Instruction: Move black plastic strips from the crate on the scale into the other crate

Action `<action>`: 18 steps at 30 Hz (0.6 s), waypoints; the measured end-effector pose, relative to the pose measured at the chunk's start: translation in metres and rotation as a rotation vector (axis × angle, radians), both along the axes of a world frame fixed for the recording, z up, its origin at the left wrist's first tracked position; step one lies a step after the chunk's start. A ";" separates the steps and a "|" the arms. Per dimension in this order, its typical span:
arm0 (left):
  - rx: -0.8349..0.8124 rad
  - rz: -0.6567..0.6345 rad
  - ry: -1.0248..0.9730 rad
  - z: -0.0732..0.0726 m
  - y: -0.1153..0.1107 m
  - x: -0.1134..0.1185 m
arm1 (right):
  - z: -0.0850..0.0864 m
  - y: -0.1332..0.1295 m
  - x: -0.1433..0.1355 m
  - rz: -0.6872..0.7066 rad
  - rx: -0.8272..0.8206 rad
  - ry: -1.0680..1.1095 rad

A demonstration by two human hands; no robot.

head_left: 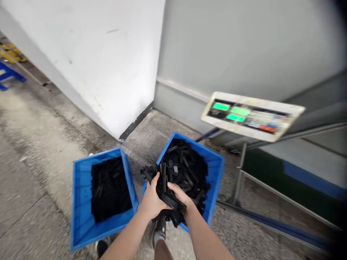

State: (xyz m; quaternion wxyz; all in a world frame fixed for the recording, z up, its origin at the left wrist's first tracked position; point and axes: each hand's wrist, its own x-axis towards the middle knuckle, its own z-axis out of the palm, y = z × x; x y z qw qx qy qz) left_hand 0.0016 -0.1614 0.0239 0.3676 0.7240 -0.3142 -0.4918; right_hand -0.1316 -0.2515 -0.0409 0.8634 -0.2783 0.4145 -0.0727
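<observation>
The fingers of the left hand (pixel 152 199) are partly bent around a bunch of black pieces (pixel 165 180), with the thumb lying on top of it. The fingers of the right hand (pixel 181 196) are also half closed on the same bunch, from the other side, and its thumb presses near the middle; most of the fingertips are hidden, so I cannot tell how tightly they hold. The bunch is long and untidy, and some pieces stick out at both ends. It is located over the near left edge of the right blue bin (pixel 219 180), which contains many similar black parts (pixel 187 162). To the left, just beside, the left blue bin (pixel 84 187) stands on the concrete floor (pixel 35 144), with a dark heap (pixel 110 187) inside. Below the hands, a shoe (pixel 160 227) is seen between the bins. Farther to the right, a scale display (pixel 252 115) with green lit numbers, too blurred to read, is tilted before the grey wall (pixel 230 47). A white panel (pixel 108 54) rises behind the left bin.
</observation>
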 end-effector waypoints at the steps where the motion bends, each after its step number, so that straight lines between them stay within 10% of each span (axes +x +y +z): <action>1: 0.037 0.043 -0.015 -0.010 0.024 0.025 | -0.015 0.020 0.030 0.040 0.027 -0.016; 7: 0.186 0.221 -0.059 -0.120 0.175 0.153 | -0.127 0.155 0.178 0.274 0.269 0.029; 12: 0.267 0.221 0.047 -0.218 0.229 0.225 | -0.200 0.209 0.250 0.268 0.276 0.104; 18: 0.477 0.272 -0.267 -0.248 0.249 0.242 | -0.210 0.226 0.272 0.095 -0.109 0.229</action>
